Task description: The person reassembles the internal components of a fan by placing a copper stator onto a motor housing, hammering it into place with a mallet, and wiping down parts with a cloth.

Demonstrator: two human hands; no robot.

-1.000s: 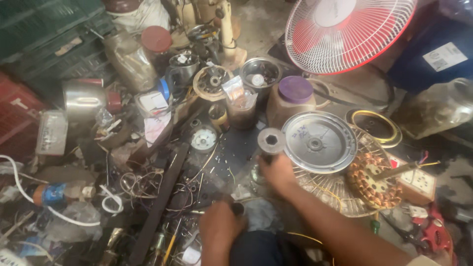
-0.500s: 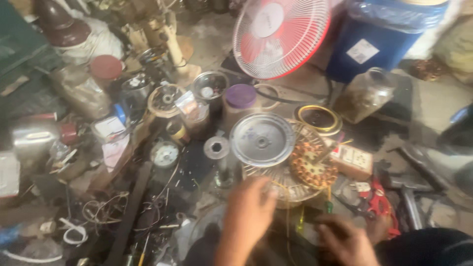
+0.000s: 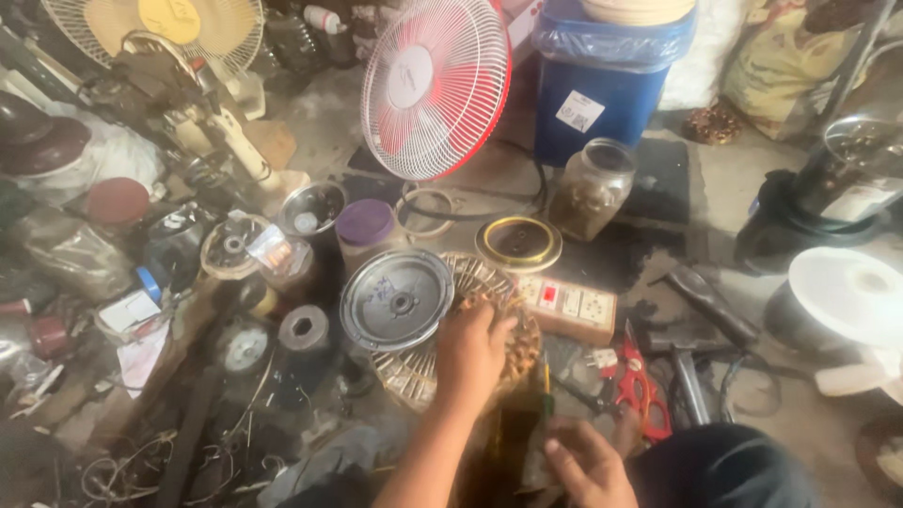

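Observation:
My left hand [image 3: 475,350] lies on a round motor stator with copper windings [image 3: 425,376], fingers curled over its inner edge. A grey metal disc-shaped motor cover [image 3: 395,299] rests on the stator's left part, just beside the fingers. My right hand [image 3: 585,468] is low in view, near my dark-clothed knee [image 3: 724,466], fingers bent against a screwdriver with a green-yellow shaft [image 3: 545,378]. Whether it grips the screwdriver is unclear.
A white switch-and-socket board [image 3: 569,306] and red-handled pliers [image 3: 641,390] lie right of the stator. Behind stand a red-and-white fan guard [image 3: 437,87], a blue bin [image 3: 602,89], a glass jar [image 3: 588,193] and a gold-rimmed lid [image 3: 518,243]. Cans, wires and parts crowd the left.
The view has swung to the right. My right hand left the stator and drew back to the bottom edge. My left hand came up and settled on the stator.

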